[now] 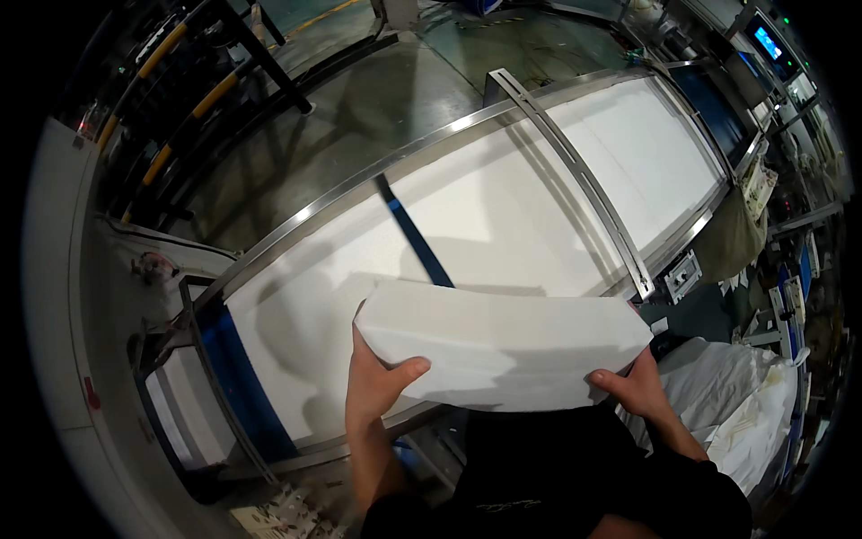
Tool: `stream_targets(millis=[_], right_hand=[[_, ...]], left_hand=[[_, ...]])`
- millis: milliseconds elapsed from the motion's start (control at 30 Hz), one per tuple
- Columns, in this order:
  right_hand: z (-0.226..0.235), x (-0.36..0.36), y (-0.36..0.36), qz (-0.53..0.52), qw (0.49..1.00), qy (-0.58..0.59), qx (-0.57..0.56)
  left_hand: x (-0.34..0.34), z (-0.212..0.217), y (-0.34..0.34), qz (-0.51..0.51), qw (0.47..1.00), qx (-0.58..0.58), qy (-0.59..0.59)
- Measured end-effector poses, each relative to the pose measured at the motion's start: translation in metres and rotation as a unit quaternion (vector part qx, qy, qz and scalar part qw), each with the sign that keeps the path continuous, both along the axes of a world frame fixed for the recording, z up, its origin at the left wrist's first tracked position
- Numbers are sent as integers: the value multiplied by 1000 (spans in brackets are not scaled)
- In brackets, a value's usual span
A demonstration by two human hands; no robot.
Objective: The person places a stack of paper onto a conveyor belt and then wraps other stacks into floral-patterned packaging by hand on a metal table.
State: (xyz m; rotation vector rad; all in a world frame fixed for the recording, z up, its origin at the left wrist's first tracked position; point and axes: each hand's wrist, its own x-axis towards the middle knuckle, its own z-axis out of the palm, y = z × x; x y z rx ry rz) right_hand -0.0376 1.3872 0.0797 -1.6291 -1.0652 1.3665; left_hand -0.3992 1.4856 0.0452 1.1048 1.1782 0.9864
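A long white block, perhaps a stack of soft paper sheets (512, 346), is held level in front of my body. My left hand (382, 382) grips its left end, thumb on the near side and fingers hidden behind the end. At the right end, my right hand (630, 382) clasps it in the same way, its fingers mostly out of sight. Under and beyond the block lies a conveyor (314, 205) with metal rails. White material of the same look (503, 216) covers most of its blue belt (247, 386), and a narrow blue gap crosses the white surface.
A slotted metal bar (575, 166) spans the conveyor. A crumpled white plastic bag (745, 395) sits at the right. Black and yellow railings (193, 108) stand at the far left, next to a pale machine panel (67, 269). Machinery with a lit screen (768, 43) is at the far right.
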Motion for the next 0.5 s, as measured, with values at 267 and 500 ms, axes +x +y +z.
stream_targets(millis=[267, 500], right_hand=[[9, -16, 18, 45, 998, -32, 15], [19, -52, 49, 98, 995, 4, -7]], left_hand=[[-22, 10, 4, 17, 999, 22, 17], [-61, 21, 3, 57, 997, 6, 58]])
